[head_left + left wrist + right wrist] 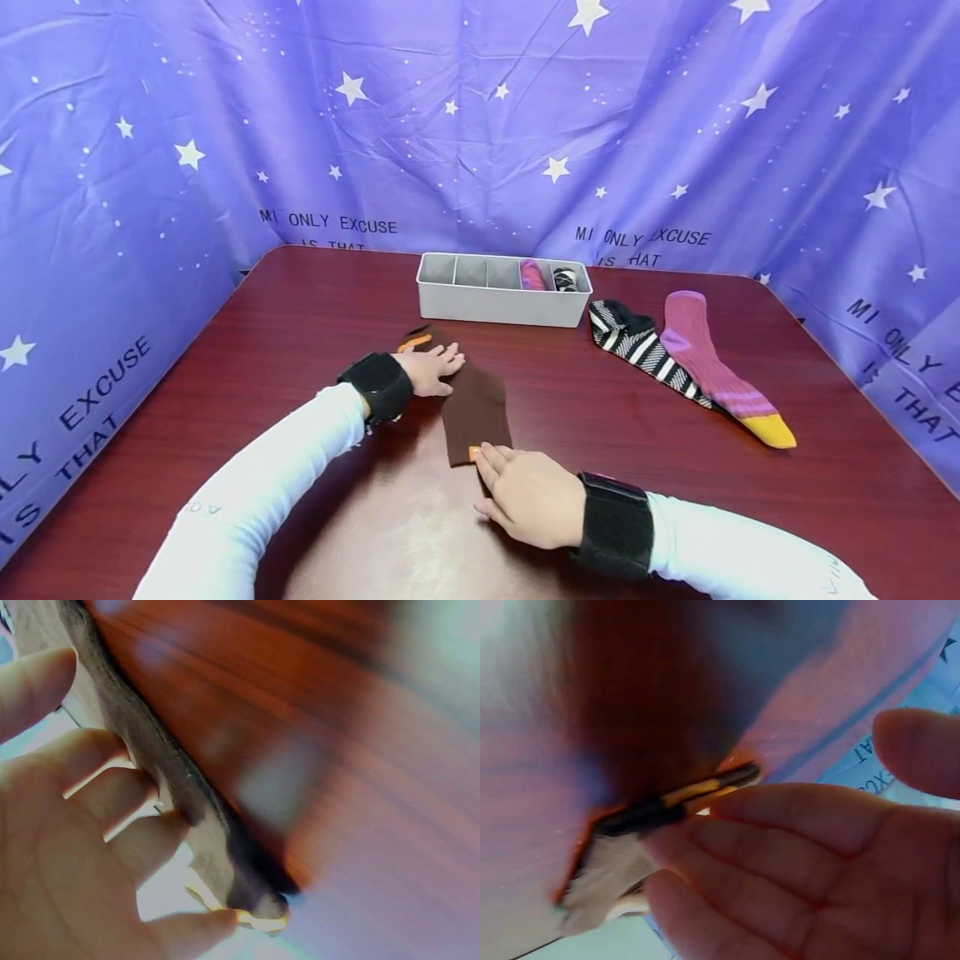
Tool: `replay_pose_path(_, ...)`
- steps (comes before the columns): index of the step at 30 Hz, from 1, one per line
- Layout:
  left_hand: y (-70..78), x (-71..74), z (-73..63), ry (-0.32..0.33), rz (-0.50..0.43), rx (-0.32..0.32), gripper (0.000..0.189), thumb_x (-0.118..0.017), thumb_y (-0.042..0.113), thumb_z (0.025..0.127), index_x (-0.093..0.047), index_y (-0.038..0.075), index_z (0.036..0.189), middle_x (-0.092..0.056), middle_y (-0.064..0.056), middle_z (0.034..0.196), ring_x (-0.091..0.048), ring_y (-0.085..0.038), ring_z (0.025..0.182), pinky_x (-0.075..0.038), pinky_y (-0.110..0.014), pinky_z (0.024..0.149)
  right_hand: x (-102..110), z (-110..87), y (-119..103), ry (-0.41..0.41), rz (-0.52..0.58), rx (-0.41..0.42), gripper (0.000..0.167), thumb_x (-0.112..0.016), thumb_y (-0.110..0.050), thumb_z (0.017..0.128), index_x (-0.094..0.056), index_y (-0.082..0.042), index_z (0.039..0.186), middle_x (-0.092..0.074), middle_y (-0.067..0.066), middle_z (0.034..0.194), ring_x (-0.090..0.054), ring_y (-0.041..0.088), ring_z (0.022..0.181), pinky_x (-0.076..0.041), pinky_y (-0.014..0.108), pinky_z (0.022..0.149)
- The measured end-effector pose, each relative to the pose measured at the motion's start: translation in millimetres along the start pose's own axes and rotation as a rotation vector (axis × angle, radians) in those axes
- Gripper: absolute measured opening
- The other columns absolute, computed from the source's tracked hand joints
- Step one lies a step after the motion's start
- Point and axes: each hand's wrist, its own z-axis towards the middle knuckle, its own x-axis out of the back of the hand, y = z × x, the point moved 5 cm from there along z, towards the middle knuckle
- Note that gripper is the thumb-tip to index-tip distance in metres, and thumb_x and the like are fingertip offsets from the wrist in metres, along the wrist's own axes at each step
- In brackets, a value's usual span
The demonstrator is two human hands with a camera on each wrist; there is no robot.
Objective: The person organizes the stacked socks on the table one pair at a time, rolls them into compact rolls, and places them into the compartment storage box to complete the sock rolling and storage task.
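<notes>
A brown sock (476, 408) with orange patches lies flat on the table, stretched between both hands. Over its far part rests my left hand (427, 369), fingers extended and slightly spread; the left wrist view shows the sock (142, 727) running along beneath those fingertips. At the near end, beside a small orange patch, the straight fingertips of my right hand (528, 493) touch the edge. Seen from the right wrist, that end of the sock (615, 862) shows dark layered edges with orange, and the thumb (915, 750) stands apart from the fingers.
A grey divided box (498, 307) stands at the back of the table (337, 292). Inside are a rolled pink sock (532, 275) and a rolled black-and-white sock (566, 279). On the right, a striped sock (660, 360) lies against a pink sock (701, 354) with a yellow toe.
</notes>
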Motion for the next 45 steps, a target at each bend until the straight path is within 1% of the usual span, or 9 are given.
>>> replay_pose_path(5, 23.3, 2.3, 10.3, 0.028, 0.137, 0.184, 0.056, -0.042, 0.042, 0.085, -0.018, 0.034, 0.135, -0.017, -0.005, 0.143, -0.018, -0.03, 0.13, -0.011, -0.055, 0.1, 0.8, -8.8, -3.7, 0.033, -0.023, -0.058, 0.047, -0.041, -0.037, 0.086, -0.056, 0.001, 0.11, -0.058, 0.014, 0.111, -0.056, 0.019, 0.102, -0.045, 0.029, 0.082)
replay_pose_path(8, 35.1, 4.6, 15.0, 0.023, 0.166, 0.228, 0.056, -0.042, 0.043, 0.085, -0.017, 0.037, 0.134, -0.021, -0.01, 0.142, -0.02, -0.03, 0.13, -0.011, -0.053, 0.101, 2.8, -9.9, -6.0, 0.068, -0.04, -0.065, 0.046, -0.041, -0.037, 0.086, -0.058, 0.001, 0.105, -0.061, 0.014, 0.104, -0.058, 0.019, 0.096, -0.046, 0.029, 0.079)
replay_pose_path(14, 46.9, 5.8, 26.9, 0.04, 0.168, 0.076, 0.063, -0.045, 0.045, 0.083, -0.017, 0.029, 0.136, -0.018, -0.001, 0.143, -0.021, -0.015, 0.131, -0.012, -0.048, 0.103, 4.9, -13.2, -11.2, 0.073, -0.072, -0.048, 0.047, -0.04, -0.039, 0.087, -0.061, 0.001, 0.099, -0.064, 0.011, 0.092, -0.06, 0.016, 0.085, -0.047, 0.029, 0.07)
replay_pose_path(19, 47.9, 3.7, 36.9, 0.062, 0.089, -0.039, 0.072, -0.05, 0.046, 0.08, -0.018, 0.017, 0.137, -0.014, 0.001, 0.144, -0.015, -0.011, 0.132, -0.011, -0.048, 0.104, 7.5, -15.2, -13.5, 0.149, -0.103, -0.029, 0.038, -0.045, -0.04, 0.084, -0.058, -0.008, 0.067, -0.054, 0.002, 0.061, -0.053, 0.013, 0.056, -0.038, 0.025, 0.046)
replay_pose_path(24, 49.9, 3.8, 43.8, 0.045, 0.046, -0.069, 0.072, -0.053, 0.045, 0.078, -0.021, 0.019, 0.136, -0.014, 0.002, 0.144, -0.012, -0.012, 0.132, -0.009, -0.047, 0.104, 9.1, -13.1, -12.4, 0.178, -0.061, -0.025, 0.041, -0.046, -0.038, 0.084, -0.049, -0.014, 0.05, -0.046, -0.001, 0.05, -0.047, 0.013, 0.046, -0.032, 0.026, 0.042)
replay_pose_path(30, 52.2, 2.1, 44.8, 0.052, 0.042, -0.082, 0.07, -0.053, 0.045, 0.078, -0.023, 0.02, 0.136, -0.015, 0.002, 0.143, -0.013, -0.012, 0.132, -0.009, -0.047, 0.105, 9.4, -9.5, -3.9, 0.177, 0.043, -0.041, 0.04, -0.048, -0.032, 0.083, -0.046, -0.017, 0.046, -0.04, -0.005, 0.042, -0.043, 0.011, 0.04, -0.029, 0.024, 0.04)
replay_pose_path(35, 54.7, 10.4, 27.7, 0.121, -0.005, -0.144, 0.063, -0.053, 0.041, 0.08, -0.03, 0.018, 0.133, -0.024, -0.003, 0.141, -0.019, -0.017, 0.131, -0.012, -0.048, 0.104, 17.9, -8.7, 12.7, 0.25, 0.136, -0.055, 0.03, -0.048, -0.032, 0.083, -0.051, -0.019, 0.057, -0.046, -0.008, 0.052, -0.048, 0.006, 0.05, -0.036, 0.023, 0.045)
replay_pose_path(42, 60.6, 28.7, -35.5, 0.479, 0.005, -0.465, 0.036, -0.059, 0.024, 0.078, -0.054, 0.012, 0.112, -0.058, 0.002, 0.111, -0.051, -0.011, 0.105, -0.03, -0.042, 0.096, 34.6, -22.2, 46.1, 0.397, 0.206, -0.129, 0.013, -0.064, -0.027, 0.072, -0.059, -0.016, 0.076, -0.057, -0.008, 0.069, -0.051, 0.004, 0.058, -0.041, 0.022, 0.052)
replay_pose_path(45, 65.4, 18.6, -54.5, 0.511, 0.052, -0.555, 0.023, -0.06, 0.021, 0.077, -0.06, 0.014, 0.099, -0.062, 0.005, 0.096, -0.055, -0.007, 0.091, -0.037, -0.033, 0.09, 29.3, -25.2, 52.6, 0.359, 0.244, -0.114, 0.016, -0.068, -0.024, 0.068, -0.058, -0.015, 0.076, -0.056, -0.006, 0.071, -0.048, 0.002, 0.058, -0.039, 0.019, 0.052)
